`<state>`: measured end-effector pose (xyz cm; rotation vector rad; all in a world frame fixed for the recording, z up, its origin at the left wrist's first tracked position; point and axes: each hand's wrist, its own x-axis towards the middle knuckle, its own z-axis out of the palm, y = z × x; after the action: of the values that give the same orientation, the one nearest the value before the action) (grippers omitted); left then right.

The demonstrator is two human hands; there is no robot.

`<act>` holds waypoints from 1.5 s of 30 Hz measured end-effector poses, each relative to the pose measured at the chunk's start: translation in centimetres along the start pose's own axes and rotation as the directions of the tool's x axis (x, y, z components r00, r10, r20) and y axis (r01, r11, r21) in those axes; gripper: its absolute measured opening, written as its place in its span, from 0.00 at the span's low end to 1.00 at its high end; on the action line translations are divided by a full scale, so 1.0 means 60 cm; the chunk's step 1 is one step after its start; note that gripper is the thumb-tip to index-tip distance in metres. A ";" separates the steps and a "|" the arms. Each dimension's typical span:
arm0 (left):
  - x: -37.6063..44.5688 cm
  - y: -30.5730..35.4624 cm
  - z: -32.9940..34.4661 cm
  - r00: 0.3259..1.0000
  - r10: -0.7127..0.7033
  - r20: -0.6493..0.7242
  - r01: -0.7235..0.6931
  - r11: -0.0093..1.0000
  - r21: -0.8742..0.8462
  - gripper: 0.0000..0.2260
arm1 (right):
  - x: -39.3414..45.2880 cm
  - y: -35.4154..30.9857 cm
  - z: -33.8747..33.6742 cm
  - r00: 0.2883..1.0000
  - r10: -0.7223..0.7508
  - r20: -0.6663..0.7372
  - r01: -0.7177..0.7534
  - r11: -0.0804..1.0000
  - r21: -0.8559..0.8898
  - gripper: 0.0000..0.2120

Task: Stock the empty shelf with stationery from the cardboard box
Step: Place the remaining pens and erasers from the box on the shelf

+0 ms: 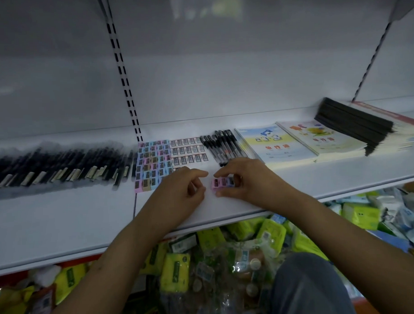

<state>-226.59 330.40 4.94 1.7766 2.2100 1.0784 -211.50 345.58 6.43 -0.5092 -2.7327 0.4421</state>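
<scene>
A: Holding the small erasers (222, 181) now, w/ our right hand (245, 179). Thumb in front, fingers behind, pinching them near the front of the shelf (296, 182).

B: And our left hand (181, 188)?

A: It sits just beside them. Fingers loosely curled, pointer finger reaching toward the right hand. It holds nothing that we can see.

B: How many are we holding?

A: Looks like 2 or 3, pink and maybe purple. It's blurry, so we can't tell for sure.

B: Are they heavy?

A: We think they're very light. Small blocks, a bit squishy, w/ a paper label on top. They won't break if they drop.

B: So where do we grab?

A: By the 2 long sides, like we do now. The label may be slick, so don't pinch the top only. Being so light, they could slide or tip if we bump them.

B: Where do they go?

A: Prob. next to the colored eraser block (153, 161), or under the white eraser rows (189, 150). Those lie flat in neat rows, touching each other.

B: What else is up there?

A: Black pens (222, 144) to the right of the white ones, then notebooks (278, 142). More dark pens (61, 166) lie far left, blurry. We can't see the cardboard box.
</scene>
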 end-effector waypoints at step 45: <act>-0.092 -0.122 -0.113 0.982 0.026 -0.188 0.017 0.974 0.227 0.06 | 0.087 -0.158 0.128 0.958 -0.250 -0.138 0.269 0.953 0.143 0.06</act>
<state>-234.17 321.96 3.87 1.8340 2.5362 1.0746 -221.71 337.41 4.25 -0.1259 -2.5732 0.5384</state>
